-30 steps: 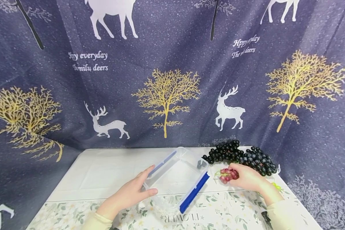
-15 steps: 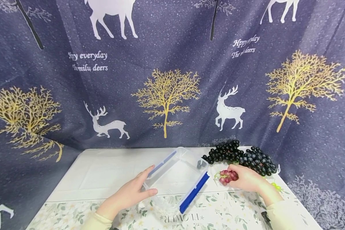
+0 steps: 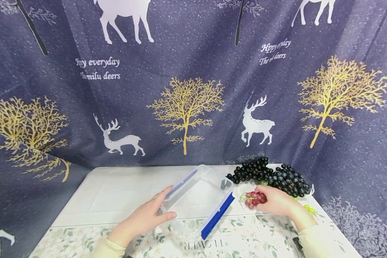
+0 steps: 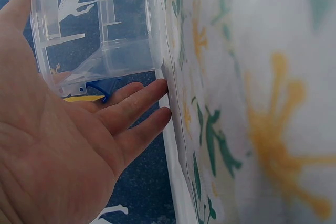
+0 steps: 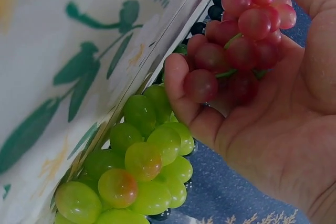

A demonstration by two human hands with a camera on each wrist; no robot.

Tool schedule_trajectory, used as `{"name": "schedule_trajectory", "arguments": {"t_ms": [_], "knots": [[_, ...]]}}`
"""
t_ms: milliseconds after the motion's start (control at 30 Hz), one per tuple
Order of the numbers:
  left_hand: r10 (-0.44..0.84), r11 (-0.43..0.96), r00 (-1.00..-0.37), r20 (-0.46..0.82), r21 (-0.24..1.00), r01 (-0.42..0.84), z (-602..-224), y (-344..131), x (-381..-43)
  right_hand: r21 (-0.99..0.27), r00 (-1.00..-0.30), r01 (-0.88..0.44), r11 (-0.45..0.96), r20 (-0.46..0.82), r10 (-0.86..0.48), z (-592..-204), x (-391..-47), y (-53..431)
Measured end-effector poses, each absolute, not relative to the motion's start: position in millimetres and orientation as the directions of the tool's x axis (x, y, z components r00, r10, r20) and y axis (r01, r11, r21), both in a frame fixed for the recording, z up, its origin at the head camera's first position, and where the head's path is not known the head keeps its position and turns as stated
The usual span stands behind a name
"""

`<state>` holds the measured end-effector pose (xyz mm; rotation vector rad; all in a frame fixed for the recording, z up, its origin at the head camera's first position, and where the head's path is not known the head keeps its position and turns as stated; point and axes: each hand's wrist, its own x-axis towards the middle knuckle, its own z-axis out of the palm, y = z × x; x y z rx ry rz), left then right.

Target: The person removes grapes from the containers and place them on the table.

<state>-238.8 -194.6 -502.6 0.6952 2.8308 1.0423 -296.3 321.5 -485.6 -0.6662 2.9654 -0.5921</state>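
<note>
A bunch of red grapes (image 3: 255, 199) is in my right hand (image 3: 277, 202), low over the table to the right of the clear plastic box (image 3: 198, 200). In the right wrist view, my curled fingers cradle the red grapes (image 5: 254, 19) from below and the side. My left hand (image 3: 145, 216) rests at the box's near-left corner, thumb apart from the fingers. The left wrist view shows these fingers (image 4: 139, 103) nearly straight beside the box wall (image 4: 126, 56). The box has no lid on it, and a blue latch flap (image 3: 217, 216) hangs along its right side.
Bunches of black grapes (image 3: 253, 170) and dark blue-black grapes (image 3: 290, 181) lie at the back right. Green grapes (image 5: 144, 161) sit beside my right hand, mostly hidden in the head view. A flowered cloth (image 3: 84, 236) covers the table's front; a dark deer-print curtain (image 3: 193, 53) hangs behind.
My right hand, with the red grapes, has shifted very slightly towards the front and left. My left hand and the box have stayed in place.
</note>
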Motion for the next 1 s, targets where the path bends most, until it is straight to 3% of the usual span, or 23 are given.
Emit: {"name": "schedule_trajectory", "arguments": {"t_ms": [1000], "knots": [[0.422,0.680,-0.900,0.105,0.621,0.391,-500.9,-193.7,-238.3,-0.336,-0.908,-0.403,0.851,0.026,-0.419,-488.3,-296.4,322.1]]}}
